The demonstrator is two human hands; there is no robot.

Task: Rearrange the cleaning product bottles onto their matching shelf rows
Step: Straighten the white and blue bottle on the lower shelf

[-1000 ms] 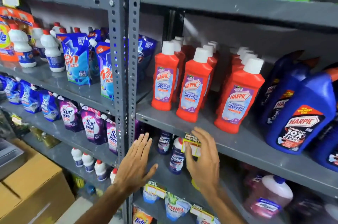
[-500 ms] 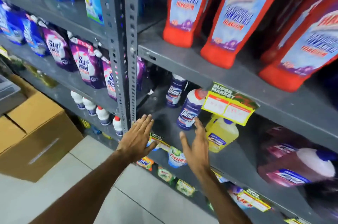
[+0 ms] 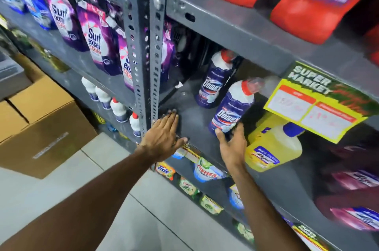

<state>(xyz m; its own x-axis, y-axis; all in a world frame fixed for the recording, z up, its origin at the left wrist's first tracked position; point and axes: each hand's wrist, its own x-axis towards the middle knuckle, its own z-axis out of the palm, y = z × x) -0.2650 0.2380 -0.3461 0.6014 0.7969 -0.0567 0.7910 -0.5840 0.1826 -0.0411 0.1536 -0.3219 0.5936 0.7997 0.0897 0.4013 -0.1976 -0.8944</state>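
Observation:
Two purple Domex bottles with red-and-white caps stand on the grey middle shelf [image 3: 190,121]: a rear one [image 3: 215,82] and a front one [image 3: 231,105]. My right hand [image 3: 232,146] is at the front bottle's base, thumb on its left side and fingers curled round its right side; the bottle still rests on the shelf. My left hand [image 3: 164,136] lies flat on the shelf edge beside the upright post [image 3: 147,45], holding nothing. A yellow bottle with a blue cap [image 3: 272,148] stands just right of my right hand. Red Harpic bottles [image 3: 307,11] fill the shelf above.
A yellow supermarket price tag [image 3: 315,103] hangs from the upper shelf edge over the yellow bottle. Pink bottles [image 3: 352,199] sit further right. Surf excel pouches [image 3: 96,41] and small white bottles [image 3: 118,107] fill the left bay. Cardboard boxes [image 3: 47,123] stand on the floor at left.
The view has dropped and closed in on the Domex shelf. My right hand reached forward to the front Domex bottle's base. My left hand settled flat on the shelf edge.

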